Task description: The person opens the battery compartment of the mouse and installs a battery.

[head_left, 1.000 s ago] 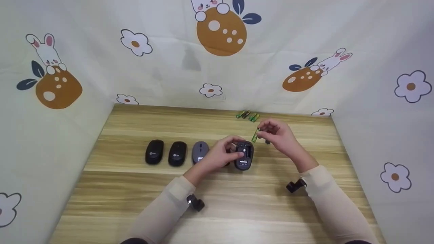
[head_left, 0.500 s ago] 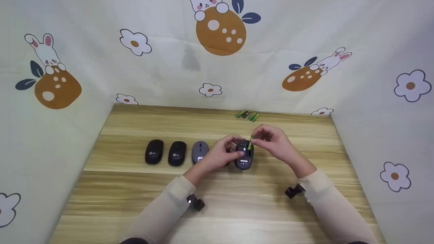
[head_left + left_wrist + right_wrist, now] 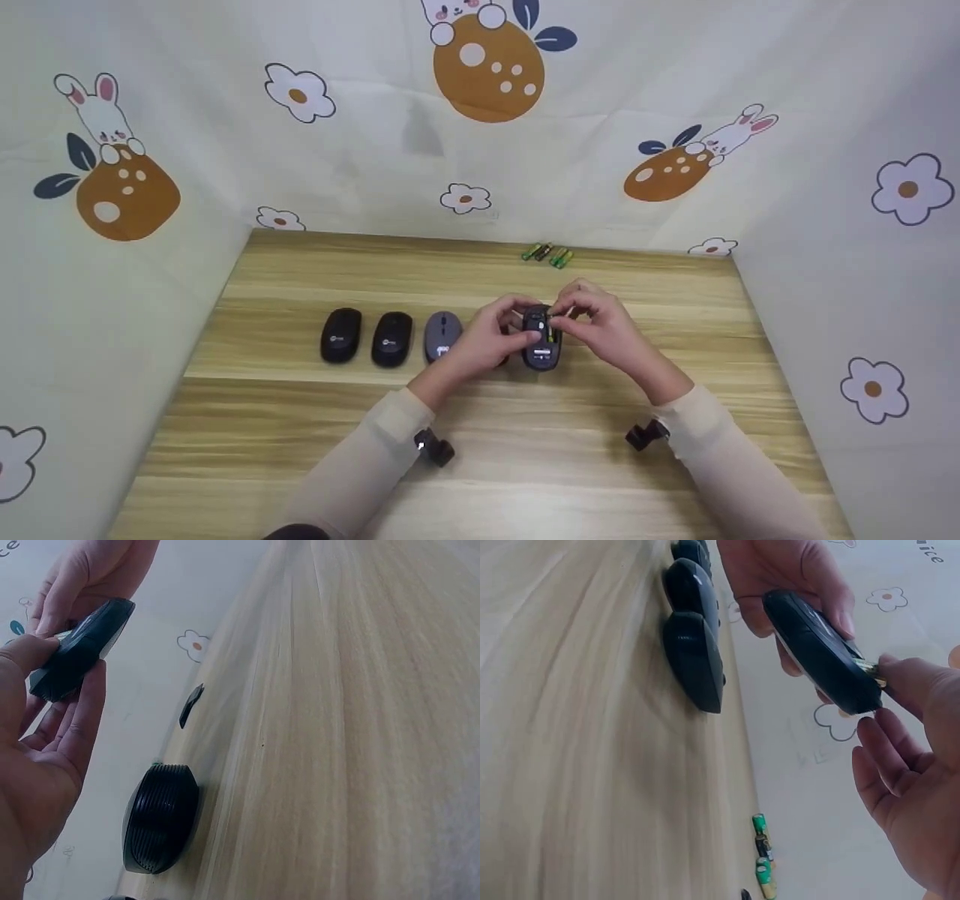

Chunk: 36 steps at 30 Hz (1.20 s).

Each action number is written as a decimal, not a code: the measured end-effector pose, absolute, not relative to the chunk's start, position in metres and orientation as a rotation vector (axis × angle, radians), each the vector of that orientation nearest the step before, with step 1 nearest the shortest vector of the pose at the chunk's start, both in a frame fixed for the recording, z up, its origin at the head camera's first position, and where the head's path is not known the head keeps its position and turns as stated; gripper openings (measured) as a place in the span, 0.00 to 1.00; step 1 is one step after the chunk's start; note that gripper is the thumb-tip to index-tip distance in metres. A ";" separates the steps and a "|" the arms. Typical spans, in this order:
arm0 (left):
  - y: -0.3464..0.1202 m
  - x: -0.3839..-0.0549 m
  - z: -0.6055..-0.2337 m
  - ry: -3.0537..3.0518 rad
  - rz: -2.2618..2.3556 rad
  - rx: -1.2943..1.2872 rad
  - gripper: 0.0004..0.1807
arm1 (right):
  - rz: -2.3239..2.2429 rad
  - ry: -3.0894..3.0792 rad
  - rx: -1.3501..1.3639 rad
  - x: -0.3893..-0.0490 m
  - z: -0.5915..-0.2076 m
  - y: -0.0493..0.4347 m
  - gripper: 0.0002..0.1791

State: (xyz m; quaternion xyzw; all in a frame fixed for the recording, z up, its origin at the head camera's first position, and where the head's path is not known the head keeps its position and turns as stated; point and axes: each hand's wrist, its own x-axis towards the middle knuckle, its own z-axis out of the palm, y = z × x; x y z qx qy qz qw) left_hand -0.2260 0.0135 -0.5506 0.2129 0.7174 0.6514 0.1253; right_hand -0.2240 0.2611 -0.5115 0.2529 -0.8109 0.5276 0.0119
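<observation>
My left hand (image 3: 495, 335) grips a dark computer mouse (image 3: 541, 360) above the table, its underside up and its battery slot uncovered. A green battery (image 3: 550, 335) lies partly within that slot. The right hand (image 3: 607, 324) pinches the battery's far end; in the right wrist view the thumb is on the battery (image 3: 867, 670), which slants out of the mouse (image 3: 817, 652), while the other fingers curl near the mouse's end. In the left wrist view, the left thumb and fingers hold the mouse (image 3: 82, 652) by its sides. A small black cover (image 3: 191, 705) lies on the table beyond.
To the left stand a black mouse (image 3: 341, 335), a second black mouse (image 3: 392, 340) and a grey mouse (image 3: 442, 336); another mouse (image 3: 161, 817) is mostly behind the left hand. Several batteries (image 3: 547, 255) lie near the back wall. Patterned cloth walls (image 3: 360, 165) surround the wooden table (image 3: 510, 472).
The right hand has brought the battery leftward from beside the mouse and lowered it into the slot. The left hand keeps its grip, and the mouse has shifted slightly up in view.
</observation>
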 end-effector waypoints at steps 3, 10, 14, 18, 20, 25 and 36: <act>0.015 -0.225 -0.551 2.087 1.908 0.638 0.26 | 1.824 -2.485 0.665 -0.219 -0.516 0.257 0.03; 0.018 -0.225 -0.551 2.087 1.933 0.652 0.25 | 2.054 -2.396 0.437 -0.212 -0.520 0.250 0.08; 0.019 -0.224 -0.550 2.091 1.938 0.656 0.25 | 2.036 -2.388 0.426 -0.211 -0.520 0.248 0.08; 0.020 -0.224 -0.550 2.091 1.932 0.678 0.24 | 2.020 -2.386 0.426 -0.210 -0.520 0.247 0.10; 0.020 -0.223 -0.550 2.092 1.930 0.686 0.24 | 2.018 -2.379 0.427 -0.210 -0.521 0.246 0.10; 0.022 -0.223 -0.550 2.089 1.933 0.684 0.24 | 1.987 -2.355 0.436 -0.209 -0.525 0.245 0.09; 0.023 -0.222 -0.551 2.067 1.955 0.684 0.25 | 1.919 -2.312 0.473 -0.203 -0.529 0.245 0.10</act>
